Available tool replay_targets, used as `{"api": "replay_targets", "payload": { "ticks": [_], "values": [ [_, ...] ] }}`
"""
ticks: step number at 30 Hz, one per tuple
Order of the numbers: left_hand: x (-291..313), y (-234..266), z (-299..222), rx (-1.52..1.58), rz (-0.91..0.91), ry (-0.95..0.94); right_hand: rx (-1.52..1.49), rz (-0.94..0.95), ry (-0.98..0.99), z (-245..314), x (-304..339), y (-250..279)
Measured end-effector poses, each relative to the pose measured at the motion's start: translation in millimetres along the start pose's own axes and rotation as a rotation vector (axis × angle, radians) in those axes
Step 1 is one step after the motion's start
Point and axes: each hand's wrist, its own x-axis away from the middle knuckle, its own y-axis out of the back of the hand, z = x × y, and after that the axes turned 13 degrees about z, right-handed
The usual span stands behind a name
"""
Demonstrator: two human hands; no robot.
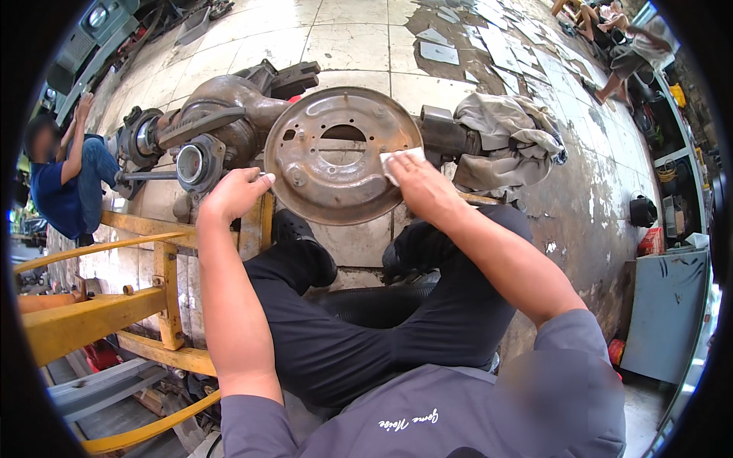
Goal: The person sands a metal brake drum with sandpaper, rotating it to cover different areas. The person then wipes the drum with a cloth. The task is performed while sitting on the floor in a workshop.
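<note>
A round brown metal brake backing plate (313,183), with a large centre hole and several small ones, stands tilted in front of my knees. My left hand (235,195) grips its left rim, with the thumb at the edge and the other fingers partly hidden. My right hand (424,183) presses a folded white cloth (392,164) against the plate's right side, fingers bent over it. Behind the plate lies a rusty axle housing (221,103). Left of it, near my left hand, is a metal hub with a round opening (191,162).
A grey crumpled cloth (508,133) drapes over the axle's right end. A yellow metal frame (99,320) stands at my left. Another person (65,175) squats at far left; more people (641,49) are at upper right. A blue-grey cabinet (664,313) stands right. Broken tiles (439,52) litter the floor.
</note>
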Motion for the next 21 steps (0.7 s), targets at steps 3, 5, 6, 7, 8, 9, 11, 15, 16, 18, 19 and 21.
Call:
{"api": "replay_targets", "payload": {
  "ticks": [3, 5, 6, 7, 8, 9, 11, 15, 16, 18, 19, 21],
  "values": [
    [-0.6, -6.9, 3.4, -0.024, -0.074, -0.017, 0.051, -0.056, 0.109, 5.3, 8.5, -11.8],
    [-2.1, -3.6, 5.4, -0.009, -0.036, -0.005, 0.035, -0.015, 0.175, 2.7, 6.1, -8.0],
    [-1.4, -1.8, 5.1, -0.003, -0.015, -0.002, -0.011, -0.028, 0.061, -1.4, 1.9, -2.3],
    [0.8, -2.5, 4.1, -0.011, -0.014, 0.005, 0.011, 0.046, -0.018, -2.0, 1.7, 1.4],
    [2.4, -3.5, -1.0, -0.019, -0.015, 0.007, 0.038, 0.117, -0.098, 1.0, 2.2, 11.3],
    [3.6, -3.2, -4.2, -0.026, -0.016, 0.01, 0.125, 0.077, 0.005, 2.3, 2.7, 0.5],
    [3.6, 0.2, -4.0, 0.017, 0.022, 0.002, 0.197, -0.044, 0.165, 8.7, 11.9, -15.1],
    [3.5, 3.8, -1.3, 0.041, 0.076, 0.027, 0.093, 0.122, -0.119, 2.7, 6.6, 15.8],
    [5.1, 3.4, -1.2, 0.043, 0.059, 0.023, 0.123, 0.096, -0.053, 7.0, 8.4, 7.6],
    [7.4, 1.8, -6.9, 0.051, 0.02, 0.008, 0.191, 0.042, 0.078, 11.3, 12.4, -5.1],
    [6.4, 2.1, -7.7, 0.039, 0.019, 0.004, 0.14, 0.097, 0.035, 2.7, 8.7, -2.2],
    [6.5, 2.9, -4.7, 0.011, 0.021, 0.01, 0.138, 0.086, -0.092, -0.5, 6.0, 2.0]
  ]
}}
